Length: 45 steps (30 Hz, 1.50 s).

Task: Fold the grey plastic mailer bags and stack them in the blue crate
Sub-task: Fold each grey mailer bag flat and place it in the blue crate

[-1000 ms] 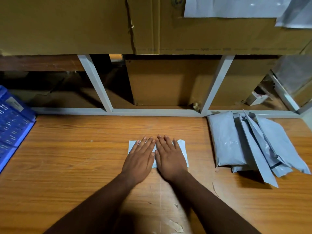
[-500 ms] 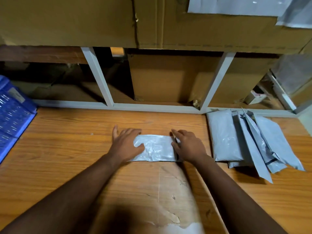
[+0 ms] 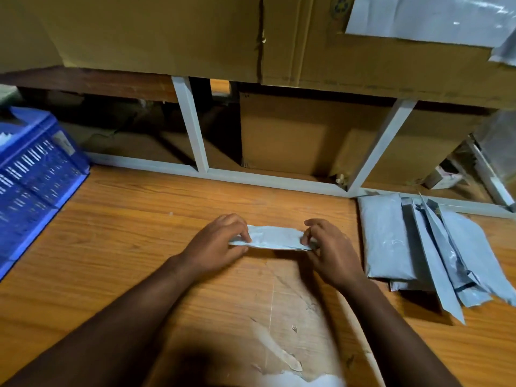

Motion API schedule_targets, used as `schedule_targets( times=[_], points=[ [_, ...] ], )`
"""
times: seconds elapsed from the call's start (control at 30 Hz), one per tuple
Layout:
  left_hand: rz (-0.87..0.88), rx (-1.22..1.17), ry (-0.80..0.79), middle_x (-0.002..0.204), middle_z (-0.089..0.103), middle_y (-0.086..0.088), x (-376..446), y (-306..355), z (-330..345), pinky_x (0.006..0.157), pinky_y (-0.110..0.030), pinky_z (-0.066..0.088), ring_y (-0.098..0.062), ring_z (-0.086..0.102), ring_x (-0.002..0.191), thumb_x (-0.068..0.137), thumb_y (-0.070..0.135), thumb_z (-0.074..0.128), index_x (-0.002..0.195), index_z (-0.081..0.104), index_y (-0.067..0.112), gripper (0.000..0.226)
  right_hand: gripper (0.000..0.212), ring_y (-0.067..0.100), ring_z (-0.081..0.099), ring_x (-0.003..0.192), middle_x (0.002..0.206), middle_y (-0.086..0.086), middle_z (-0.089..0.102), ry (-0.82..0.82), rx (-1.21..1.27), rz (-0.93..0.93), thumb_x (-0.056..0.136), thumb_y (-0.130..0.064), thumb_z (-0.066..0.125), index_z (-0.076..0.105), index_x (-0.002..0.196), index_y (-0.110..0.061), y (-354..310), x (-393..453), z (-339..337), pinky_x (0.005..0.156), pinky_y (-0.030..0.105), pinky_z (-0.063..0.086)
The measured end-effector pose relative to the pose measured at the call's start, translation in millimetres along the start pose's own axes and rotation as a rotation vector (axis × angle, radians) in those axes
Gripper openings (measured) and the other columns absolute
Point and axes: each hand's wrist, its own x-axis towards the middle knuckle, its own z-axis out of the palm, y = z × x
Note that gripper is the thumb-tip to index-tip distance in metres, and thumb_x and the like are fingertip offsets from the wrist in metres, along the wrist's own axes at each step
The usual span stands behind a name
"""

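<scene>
— Grey plastic is pinched at both ends: the left hand (image 3: pixel 215 244) grips the left end of the folded mailer (image 3: pixel 275 238), and the right hand (image 3: pixel 328 248) grips the right end, fingers curled over the far edge and thumbs beneath.

— Is the bag lifted or laid flat?

— It looks to be raised slightly off the wooden table (image 3: pixel 120 247), in the middle, with a thin shadow seen under its near edge. Whether it is fully clear of the surface cannot be told.

— How should the step be done well?

— The fold is best kept pressed between fingers and thumbs so that the slippery film is not allowed to spring open. The packet should be kept level and taut, then carried left to the blue crate (image 3: pixel 33 174), which is placed at the far left edge of the table, well apart from the hands.

— And what is left?

— A pile of unfolded mailers (image 3: pixel 391 236) is seen at the right, fanned and overlapping, near the white frame (image 3: pixel 195 129). Much of the task is judged to remain.
</scene>
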Motion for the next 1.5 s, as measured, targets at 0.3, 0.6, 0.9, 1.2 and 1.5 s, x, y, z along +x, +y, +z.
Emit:
schedule_targets(
  times=[0.3,0.6,0.9,1.2,1.5],
  points=[
    [-0.022,0.08,0.154,0.148,0.053,0.006,3,2,57,0.119,-0.035,0.034,-0.011,0.041,0.144,0.104,0.037,0.042,0.136,0.061,0.021,0.041,0.047,0.02,0.012,0.159,0.167,-0.006,0.03,0.01,-0.062,0.009,0.107,-0.043,0.037,0.048,0.149,-0.026,-23,4,44,0.128,0.047,0.009],
    [-0.098,0.354,0.114,0.16,0.044,-0.002,19,-1,97,0.125,-0.037,0.017,-0.019,0.031,0.153,0.109,0.039,0.027,0.153,0.048,0.014,0.055,0.056,0.026,0.016,0.159,0.169,0.004,0.028,-0.065,-0.293,0.034,0.111,-0.036,0.024,0.031,0.162,-0.013,-26,20,95,0.128,0.049,0.008],
    [-0.097,0.391,0.158,0.16,0.043,-0.002,22,0,108,0.125,-0.041,0.023,-0.021,0.033,0.152,0.108,0.034,0.033,0.151,0.051,0.015,0.051,0.057,0.028,0.014,0.159,0.169,0.003,0.026,-0.088,-0.339,0.039,0.11,-0.038,0.023,0.032,0.162,-0.016,-22,22,99,0.128,0.051,0.01],
    [-0.278,0.334,0.122,0.169,0.025,-0.001,16,3,101,0.129,-0.043,0.004,-0.016,0.015,0.158,0.105,0.055,0.026,0.158,0.037,0.019,0.065,0.063,0.026,0.019,0.158,0.169,0.001,0.027,-0.031,-0.201,0.114,0.108,-0.055,0.032,0.035,0.161,-0.021,-6,10,85,0.129,0.044,0.01],
    [-0.35,-0.044,0.037,0.167,0.029,0.006,19,-17,70,0.128,-0.04,0.015,-0.013,0.021,0.156,0.104,0.053,0.048,0.157,0.041,0.021,0.062,0.065,0.031,0.025,0.154,0.167,0.005,0.032,-0.152,-0.027,0.176,0.105,-0.057,0.032,0.039,0.158,-0.019,5,8,50,0.125,0.046,0.018]
  ],
)
